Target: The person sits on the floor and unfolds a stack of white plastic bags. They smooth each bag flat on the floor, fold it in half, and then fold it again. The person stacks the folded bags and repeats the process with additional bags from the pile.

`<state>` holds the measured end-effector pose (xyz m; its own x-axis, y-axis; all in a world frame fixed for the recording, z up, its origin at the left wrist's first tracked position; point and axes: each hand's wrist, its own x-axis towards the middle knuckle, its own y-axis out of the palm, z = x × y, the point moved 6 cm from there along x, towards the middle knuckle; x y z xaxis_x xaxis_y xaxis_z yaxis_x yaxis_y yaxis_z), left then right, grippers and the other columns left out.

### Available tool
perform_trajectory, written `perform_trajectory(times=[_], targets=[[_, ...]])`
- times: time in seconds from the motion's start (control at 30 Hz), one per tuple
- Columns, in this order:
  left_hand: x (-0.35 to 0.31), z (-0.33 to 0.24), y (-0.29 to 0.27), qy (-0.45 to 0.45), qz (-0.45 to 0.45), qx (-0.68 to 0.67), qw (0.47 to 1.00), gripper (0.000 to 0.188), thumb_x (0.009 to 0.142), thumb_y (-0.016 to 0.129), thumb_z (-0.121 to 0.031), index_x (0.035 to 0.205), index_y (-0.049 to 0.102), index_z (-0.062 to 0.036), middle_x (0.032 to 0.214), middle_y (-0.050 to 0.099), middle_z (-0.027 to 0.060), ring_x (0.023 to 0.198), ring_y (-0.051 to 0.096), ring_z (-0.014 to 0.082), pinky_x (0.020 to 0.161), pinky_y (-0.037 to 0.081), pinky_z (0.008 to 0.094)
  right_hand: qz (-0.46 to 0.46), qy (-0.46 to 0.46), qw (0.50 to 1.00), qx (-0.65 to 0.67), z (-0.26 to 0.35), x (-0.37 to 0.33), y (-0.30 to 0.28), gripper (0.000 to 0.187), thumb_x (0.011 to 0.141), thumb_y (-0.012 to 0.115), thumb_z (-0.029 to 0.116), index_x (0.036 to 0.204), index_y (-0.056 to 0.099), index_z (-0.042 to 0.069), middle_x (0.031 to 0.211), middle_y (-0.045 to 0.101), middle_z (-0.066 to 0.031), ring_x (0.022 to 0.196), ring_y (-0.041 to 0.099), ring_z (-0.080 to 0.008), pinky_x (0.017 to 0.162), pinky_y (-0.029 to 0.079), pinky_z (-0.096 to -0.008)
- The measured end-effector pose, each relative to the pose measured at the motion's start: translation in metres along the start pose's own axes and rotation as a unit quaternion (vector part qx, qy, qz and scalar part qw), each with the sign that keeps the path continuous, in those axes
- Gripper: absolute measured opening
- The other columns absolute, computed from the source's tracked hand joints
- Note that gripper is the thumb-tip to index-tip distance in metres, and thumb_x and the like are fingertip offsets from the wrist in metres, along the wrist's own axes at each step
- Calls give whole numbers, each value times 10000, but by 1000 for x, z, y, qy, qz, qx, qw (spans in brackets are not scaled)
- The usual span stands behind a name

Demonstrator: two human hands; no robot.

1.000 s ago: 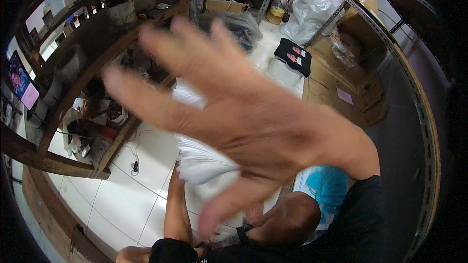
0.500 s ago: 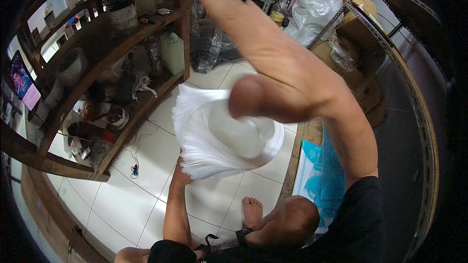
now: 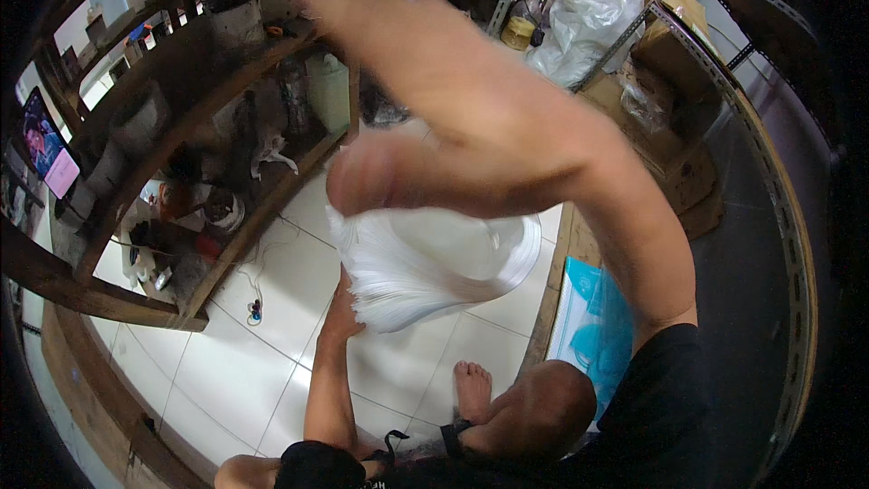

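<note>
A thick stack of thin white sheets [image 3: 425,281] bends round in a curl above the tiled floor, its edges fanned out at the left. My left hand [image 3: 343,312] grips the stack's lower left edge; most of its fingers are hidden under the sheets. Close to the camera, my right hand [image 3: 471,127] looms large and blurred over the top of the stack. Its thumb and a finger stretch far apart, and nothing shows between them. The thumb covers the stack's upper left corner in view; whether it touches the sheets I cannot tell.
A wooden shelf [image 3: 258,217] with pots, a pale jug [image 3: 328,91] and a lit phone [image 3: 45,145] stands at the left. Thin cables lie on the floor. To the right are a blue-and-white package [image 3: 588,317], cardboard [image 3: 670,118], clear plastic bags [image 3: 588,14] and metal racks.
My right hand has swept left, so its thumb now covers the stack's upper left part. The left hand keeps its grip, and the fanned edges of the sheets have shifted slightly.
</note>
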<state>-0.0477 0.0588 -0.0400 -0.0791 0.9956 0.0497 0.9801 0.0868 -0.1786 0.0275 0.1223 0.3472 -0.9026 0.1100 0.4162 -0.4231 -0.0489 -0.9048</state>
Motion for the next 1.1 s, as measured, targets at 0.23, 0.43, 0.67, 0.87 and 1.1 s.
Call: perform_trajectory(times=[0.23, 0.43, 0.67, 0.87, 1.1], targets=[[-8, 68, -17, -82, 61, 39, 994, 726, 735, 658, -115, 1353, 298, 10, 1304, 461, 135, 1221, 417, 248, 1032, 336, 358, -113, -53, 992, -26, 7, -25, -37, 919, 772, 492, 681, 1313, 358, -50, 1147, 472, -303, 1088, 470, -406, 922, 353, -466], [4, 65, -5, -37, 73, 27, 996, 661, 749, 640, -109, 1329, 342, 4, 1304, 464, 138, 1222, 417, 252, 1035, 329, 364, -29, -26, 999, -36, 22, -43, -28, 982, 695, 569, 707, 1323, 369, -22, 1213, 406, -306, 1079, 446, -444, 934, 339, -524], [5, 63, -14, -7, 93, 55, 994, 589, 766, 619, -102, 1301, 393, -4, 1304, 468, 141, 1223, 416, 256, 1038, 320, 370, 12, 63, 993, -104, 11, -56, -11, 944, 740, 584, 645, 1383, 291, 18, 1354, 366, -217, 1273, 346, -352, 1066, 270, -459], [9, 57, -37, 24, 150, 118, 981, 530, 781, 601, -96, 1278, 436, -11, 1303, 471, 144, 1224, 415, 260, 1041, 313, 375, -307, 285, 885, 204, -5, -194, 17, 926, 790, 539, 594, 1412, 179, 11, 1304, 382, -207, 1191, 413, -291, 951, 360, -403], [27, -13, -25, 80, 257, 181, 946, 498, 749, 633, -88, 1225, 501, -22, 1294, 482, 148, 1217, 423, 264, 1036, 315, 370, -204, 500, 819, 197, 39, -227, 196, 977, 617, 813, 164, 1361, 199, 5, 1240, 352, -227, 1140, 405, -354, 938, 374, -447]])
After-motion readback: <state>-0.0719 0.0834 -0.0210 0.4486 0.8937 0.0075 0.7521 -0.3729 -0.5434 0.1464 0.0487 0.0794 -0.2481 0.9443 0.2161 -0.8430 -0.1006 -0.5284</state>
